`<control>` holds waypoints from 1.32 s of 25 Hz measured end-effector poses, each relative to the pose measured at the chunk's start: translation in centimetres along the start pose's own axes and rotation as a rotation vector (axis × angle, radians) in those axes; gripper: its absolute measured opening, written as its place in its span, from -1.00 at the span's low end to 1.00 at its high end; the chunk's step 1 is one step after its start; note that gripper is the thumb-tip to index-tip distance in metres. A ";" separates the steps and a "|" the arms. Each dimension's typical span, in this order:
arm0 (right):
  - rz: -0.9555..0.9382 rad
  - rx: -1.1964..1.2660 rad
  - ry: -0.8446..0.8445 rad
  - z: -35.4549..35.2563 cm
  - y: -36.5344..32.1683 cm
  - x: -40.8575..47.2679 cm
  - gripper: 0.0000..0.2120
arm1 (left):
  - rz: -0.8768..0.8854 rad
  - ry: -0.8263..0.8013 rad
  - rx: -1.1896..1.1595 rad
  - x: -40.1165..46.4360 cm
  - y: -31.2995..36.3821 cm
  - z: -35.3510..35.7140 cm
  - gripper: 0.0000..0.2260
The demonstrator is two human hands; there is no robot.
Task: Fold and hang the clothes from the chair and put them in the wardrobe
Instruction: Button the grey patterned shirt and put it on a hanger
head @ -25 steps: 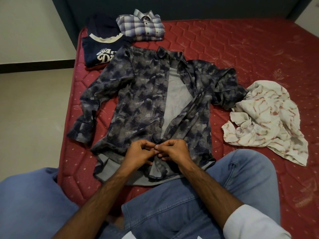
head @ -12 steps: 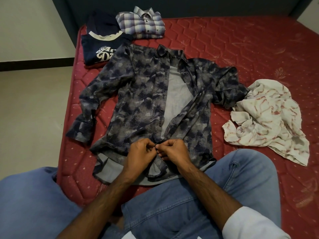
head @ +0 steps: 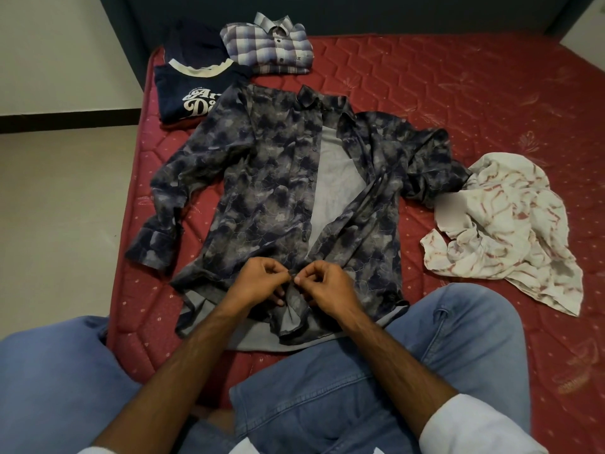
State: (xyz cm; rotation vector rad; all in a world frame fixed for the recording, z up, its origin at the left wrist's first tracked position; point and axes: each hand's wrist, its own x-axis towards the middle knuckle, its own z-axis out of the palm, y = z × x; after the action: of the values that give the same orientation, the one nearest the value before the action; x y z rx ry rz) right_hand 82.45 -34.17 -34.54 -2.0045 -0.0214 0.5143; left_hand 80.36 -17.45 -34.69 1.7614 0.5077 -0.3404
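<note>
Nearest are the person's knees in blue denim jeans (head: 343, 388), at the edge of the red quilted mattress (head: 458, 93). On it lies the dark blue-grey patterned long-sleeved shirt (head: 262, 191), front up, hem toward the person, collar pointing away, sleeves spread to both sides. The left hand (head: 258, 283) and right hand (head: 327, 283) reach forward side by side, knuckles up, fingers curled, each pinching one front edge near the hem where they meet. Right of the shirt is a crumpled white red-streaked cloth (head: 507, 231). Beyond lie a folded navy printed T-shirt (head: 193, 93) and a folded plaid shirt (head: 271, 47).
</note>
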 end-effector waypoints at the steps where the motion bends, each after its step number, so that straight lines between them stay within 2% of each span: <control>1: -0.059 -0.014 -0.003 0.1 0.0 -0.1 -0.93 | -0.029 -0.027 -0.057 0.1 0.1 -0.4 -0.94; 4: -0.270 -0.138 0.034 0.2 0.2 -0.4 -0.88 | 0.014 -0.052 -0.087 0.3 -0.1 -0.7 -0.87; 6: -0.324 -0.130 0.031 0.1 0.2 -0.4 -0.87 | 0.075 -0.038 -0.061 0.7 -0.6 -0.6 -0.83; 10: -0.322 -0.081 0.022 0.5 -0.1 -0.7 -0.92 | 0.141 -0.034 -0.012 1.3 -1.4 -0.5 -0.84; 13: -0.147 0.120 0.042 -0.1 -0.5 -0.9 -0.82 | 0.217 0.047 0.109 0.4 -1.6 -0.3 -0.93; 15: -0.133 -0.050 -0.100 -0.8 -0.8 -1.5 -0.69 | 0.234 0.029 0.101 0.1 -1.6 -0.7 -0.83; 17: -0.146 -0.336 -0.245 -0.3 -0.9 -2.9 -0.44 | 0.225 -0.016 0.103 0.0 -1.5 -1.5 -0.78; 19: -0.173 -0.629 -0.201 1.3 -0.9 -3.9 -0.24 | 0.182 -0.081 0.008 -0.3 -1.1 -2.3 -0.77; 21: -0.190 -0.753 -0.080 2.8 -1.0 -4.2 -0.31 | 0.111 -0.163 -0.160 -1.4 -0.6 -3.1 -0.77; 24: -0.235 -0.764 -0.053 2.5 -1.4 -3.9 -0.65 | 0.161 -0.202 -0.243 -3.3 -0.7 -4.8 -0.72; 26: -0.163 -0.513 -0.096 1.0 -1.3 -2.9 -0.84 | 0.393 -0.099 0.027 -4.2 -1.2 -6.1 -0.71; 28: 0.009 -0.153 -0.097 -0.7 -1.1 -2.0 -0.94 | 0.691 -0.061 0.595 -4.8 -2.1 -7.2 -0.76; 30: 0.121 0.087 -0.089 -1.6 -0.8 -1.6 -0.88 | 0.743 -0.122 1.072 -5.3 -3.5 -7.5 -0.65; 32: 0.135 0.184 -0.094 -1.5 -0.9 -1.8 -0.86 | 0.772 -0.027 1.299 -5.4 -5.1 -6.8 -0.52; 33: 0.127 0.219 -0.090 -1.2 -1.0 -2.0 -0.86 | 0.811 0.039 1.326 -5.3 -5.6 -6.2 -0.54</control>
State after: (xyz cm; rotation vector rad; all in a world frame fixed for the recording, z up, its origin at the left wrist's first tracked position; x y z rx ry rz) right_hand 81.27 -35.19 -32.55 -1.7757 0.1039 0.6593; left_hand 72.71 -11.20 -35.26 3.0379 -0.6162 -0.0125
